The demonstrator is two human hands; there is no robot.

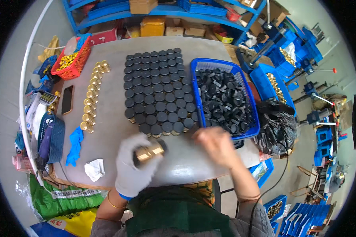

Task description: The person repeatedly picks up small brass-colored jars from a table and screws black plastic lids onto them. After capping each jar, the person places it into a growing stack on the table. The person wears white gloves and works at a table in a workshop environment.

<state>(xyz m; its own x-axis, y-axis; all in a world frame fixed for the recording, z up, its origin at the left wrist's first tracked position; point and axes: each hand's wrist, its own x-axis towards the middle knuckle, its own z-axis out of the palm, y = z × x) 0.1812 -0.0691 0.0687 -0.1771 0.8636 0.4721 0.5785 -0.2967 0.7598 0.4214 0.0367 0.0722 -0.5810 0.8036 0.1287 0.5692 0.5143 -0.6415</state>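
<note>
Where the gloved left hand (pixel 131 170) wraps round a brass fitting (pixel 149 153) over the table's near edge, the fitting lies sideways, long axis running left to right, right end tipped slightly away from the person; both ends dark. Bare right hand (pixel 216 144) blurred, by the blue basket's near left corner; cannot tell whether its fingers grip anything.

Table (pixel 112 118): open strip between gold pieces and capped block; more bare surface along the near edge, between the hands.

Left to right: red basket (pixel 82 60) of yellow bits, phone (pixel 67 99), blue glove (pixel 74 145), gold pieces (pixel 89 96) in a line, crumpled white cloth (pixel 94 170), capped block (pixel 158 89) standing in tight rows beyond the left hand, blue basket (pixel 196 94) of black caps hemming the right side, black bag (pixel 276 130) just beside it.
</note>
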